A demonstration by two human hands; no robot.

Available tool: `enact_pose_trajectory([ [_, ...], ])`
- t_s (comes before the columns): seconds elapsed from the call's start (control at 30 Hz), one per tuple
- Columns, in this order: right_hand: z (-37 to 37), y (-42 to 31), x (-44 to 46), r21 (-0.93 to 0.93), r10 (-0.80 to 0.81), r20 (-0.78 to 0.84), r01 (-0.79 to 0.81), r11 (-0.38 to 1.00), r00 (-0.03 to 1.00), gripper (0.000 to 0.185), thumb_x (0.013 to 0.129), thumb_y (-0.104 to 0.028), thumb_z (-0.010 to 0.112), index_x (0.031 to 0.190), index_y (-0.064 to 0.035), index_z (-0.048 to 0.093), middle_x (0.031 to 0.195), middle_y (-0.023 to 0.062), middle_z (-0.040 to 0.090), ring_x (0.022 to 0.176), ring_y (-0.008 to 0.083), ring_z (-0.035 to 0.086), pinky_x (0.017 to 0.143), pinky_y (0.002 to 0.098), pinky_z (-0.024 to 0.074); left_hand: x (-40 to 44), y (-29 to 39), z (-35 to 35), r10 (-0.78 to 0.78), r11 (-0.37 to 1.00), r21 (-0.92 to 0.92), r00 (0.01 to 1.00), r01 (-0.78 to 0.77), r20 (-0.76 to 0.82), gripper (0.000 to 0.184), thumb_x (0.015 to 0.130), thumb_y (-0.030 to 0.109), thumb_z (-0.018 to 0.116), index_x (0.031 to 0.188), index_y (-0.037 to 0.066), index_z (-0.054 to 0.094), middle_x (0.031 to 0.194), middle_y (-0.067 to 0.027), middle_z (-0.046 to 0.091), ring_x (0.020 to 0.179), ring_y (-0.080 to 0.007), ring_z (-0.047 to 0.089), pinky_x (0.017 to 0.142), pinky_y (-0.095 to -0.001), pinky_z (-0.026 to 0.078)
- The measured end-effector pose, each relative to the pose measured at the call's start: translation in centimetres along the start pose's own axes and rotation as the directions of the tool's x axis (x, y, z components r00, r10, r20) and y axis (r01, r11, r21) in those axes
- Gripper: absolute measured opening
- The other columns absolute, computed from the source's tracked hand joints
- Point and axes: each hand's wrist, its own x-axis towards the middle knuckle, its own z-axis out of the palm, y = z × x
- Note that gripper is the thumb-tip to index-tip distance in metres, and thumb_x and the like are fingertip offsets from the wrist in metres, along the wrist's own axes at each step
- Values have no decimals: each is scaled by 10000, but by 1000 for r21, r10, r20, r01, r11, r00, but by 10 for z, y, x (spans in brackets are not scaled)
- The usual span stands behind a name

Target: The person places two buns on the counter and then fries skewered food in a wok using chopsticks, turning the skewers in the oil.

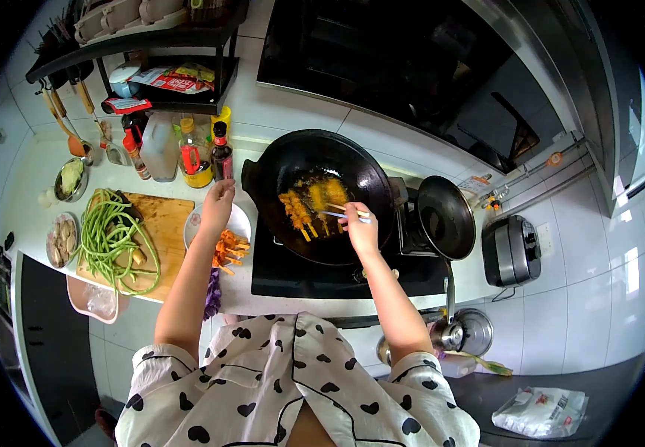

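Note:
A large black wok [360, 165] sits on the stove with several orange-coated skewers [296, 213] frying in dark oil. My right hand [361, 231] is closed round a pair of chopsticks [337, 211], whose tips reach the skewers in the wok. Left of the wok, my left hand [219, 205] is raised above a white plate [241, 222] that bears more orange skewers [231, 249]. The fingers of my left hand are pressed together near the dark sauce bottle [222, 159]; whether they hold anything is too small to tell.
Long green beans [106, 237] lie on a wooden cutting board [172, 208] at the left. Bottles stand behind it, below a black rack [155, 100]. Right of the wok are a smaller frying pan [445, 216] and a rice cooker [512, 249].

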Motion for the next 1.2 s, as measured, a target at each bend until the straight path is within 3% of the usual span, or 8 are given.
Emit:
enact_pose_trajectory([
  [0.13,14,5,-6,-117,-134,3,134,984,991,210,898,-176,563,879,25,616,732,52,629,636,120,622,590,241,471,2,-4,-1,16,999,-31,1000,-16,-7,281,891,131,506,1118,-27,553,967,-56,601,871,-125,526,803,-245,417],
  [0.33,27,16,-3,12,-196,52,196,981,979,209,889,-168,582,950,26,628,797,73,644,655,129,635,592,234,478,5,-9,-3,-3,1000,-19,1000,3,10,275,890,129,505,1110,-28,557,934,-48,598,843,-121,524,778,-243,419],
  [0.43,13,2,-4,26,-86,44,85,996,995,182,886,-159,575,923,9,633,757,46,632,623,100,606,555,221,460,3,-6,-7,-15,1000,-3,1000,15,3,274,889,134,507,1104,-28,560,926,-45,599,830,-117,524,762,-240,422],
  [0.57,-13,-14,-1,54,-126,-63,130,990,990,190,902,-165,536,884,4,621,668,21,584,555,85,542,520,226,423,2,-5,-8,8,1000,7,1000,-8,-27,267,891,145,508,1095,-18,564,910,-35,595,815,-103,517,747,-229,420],
  [0.73,-21,-14,-6,-198,-209,-12,202,959,978,145,887,-144,540,877,-22,618,736,80,595,585,154,592,552,290,452,3,-3,-3,-23,999,22,1000,23,-9,269,894,154,509,1102,-9,560,907,-29,594,818,-96,522,746,-227,421],
  [0.8,-19,6,1,-399,-425,8,393,828,905,105,857,-129,564,869,-42,622,787,138,602,655,266,611,591,338,470,4,-5,-2,-4,1000,12,1000,4,-3,276,894,155,509,1107,-13,556,907,-29,592,817,-98,522,748,-228,422],
  [1.07,-12,11,-2,11,-94,5,94,996,996,193,881,-162,568,905,24,615,772,88,612,594,141,614,548,254,461,4,-10,-4,14,1000,-8,1000,-14,-1,279,889,134,504,1110,-28,556,888,-30,579,799,-100,511,742,-228,420],
  [1.2,-15,2,-4,-156,-177,-29,170,973,984,175,889,-145,546,907,15,615,783,85,598,579,148,599,549,265,463,5,-15,-5,21,1000,-22,1000,-21,-15,280,888,129,502,1110,-30,558,876,-27,574,792,-99,507,735,-229,419],
])
